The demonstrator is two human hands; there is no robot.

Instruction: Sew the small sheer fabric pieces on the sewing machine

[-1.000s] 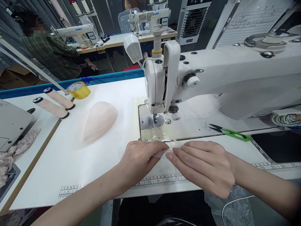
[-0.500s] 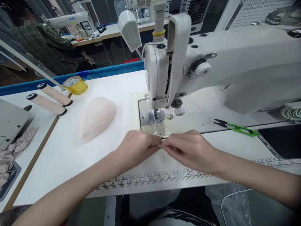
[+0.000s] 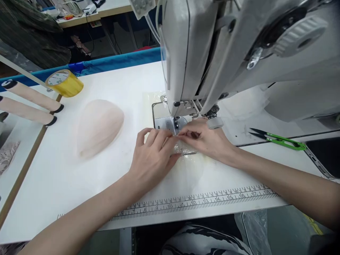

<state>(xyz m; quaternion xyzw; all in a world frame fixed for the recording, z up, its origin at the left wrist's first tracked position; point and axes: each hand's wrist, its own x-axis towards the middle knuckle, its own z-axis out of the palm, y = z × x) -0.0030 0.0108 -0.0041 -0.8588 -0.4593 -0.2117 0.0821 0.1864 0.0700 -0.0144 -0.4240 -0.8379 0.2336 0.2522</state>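
left hand (image 3: 152, 157) and right hand (image 3: 208, 140) pinched barely visible sheer fabric (image 3: 174, 135) near the presser foot (image 3: 175, 123), seemingly to steady it.

Your sewing machine (image 3: 175, 56) is off-white, its needle plate (image 3: 162, 123) silver. Your tabletop (image 3: 106, 184) is white, with a ruler strip (image 3: 196, 202) printed in black and a tan band (image 3: 27, 166). The pad (image 3: 101, 127) is pale pink; both spools (image 3: 34, 96) are peach with black ends. Your tape roll (image 3: 71, 85) is yellow, the long cloth edging (image 3: 119, 63) bright blue. Your snips (image 3: 278, 137) have green handles and black blades; the phone (image 3: 325, 156) shows a black screen. Cloth over your lap (image 3: 191, 241) is white with black streaks. A co-worker's sleeve (image 3: 26, 14) is dark green.
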